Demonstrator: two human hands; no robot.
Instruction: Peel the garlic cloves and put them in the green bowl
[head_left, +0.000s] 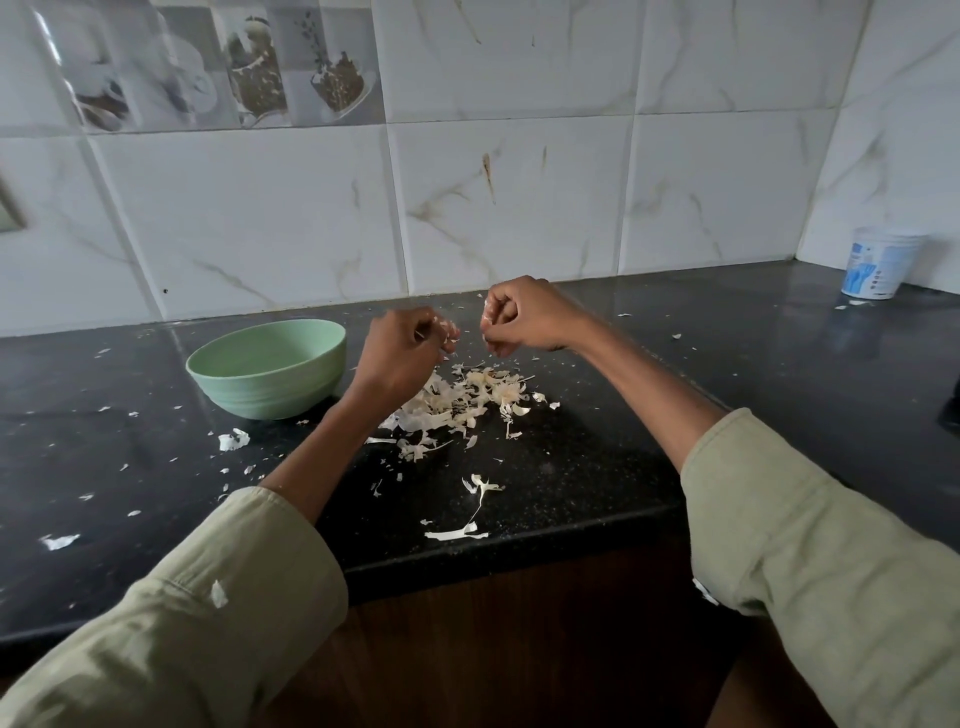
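A white-and-blue plastic cup (880, 270) stands in the black counter's (727, 338) far corner.

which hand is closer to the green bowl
Left. The left hand is just right of the green bowl, near its rim; the right hand is farther right, beyond the left hand.

The bowl (267, 368) at about nine o'clock from the hands is a pale mint green with faint ridged bands round its lower wall, and it sits on a glossy black surface (597, 467) flecked with fine pale specks. The heap of garlic skins (457, 405) at the middle is off-white to cream, both sleeves (831, 545) are a muted sage green, and the wall tiles (519, 208) are white with grey-brown marble veining. At two o'clock stands a white tub (878, 270) printed in light blue.
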